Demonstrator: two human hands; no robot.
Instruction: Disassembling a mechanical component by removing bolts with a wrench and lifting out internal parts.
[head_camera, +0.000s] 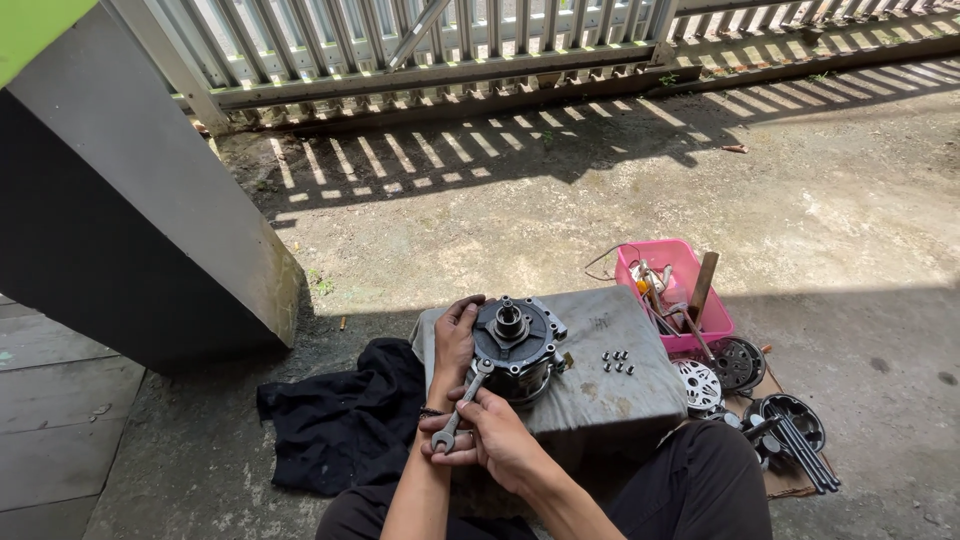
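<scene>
We are gripping the wrench (458, 408) by its shank with our right hand (497, 438), fingers closed around it, its upper end reaching to the near rim of the motor housing (513, 345). To turn it well, we judge the jaw should be sitting square on the bolt head while the pull is staying level. Our left hand (455, 338) is wrapping the housing's left edge, bracing it. The housing is resting on the cloth-covered desk (610, 400): round, dark, greasy metal with a centre shaft pointing up. Loose bolts (617, 361) are lying beside it, a pink basket (680, 300) beyond.

Round dark motor housing (513, 345); steel wrench (462, 405)
</scene>
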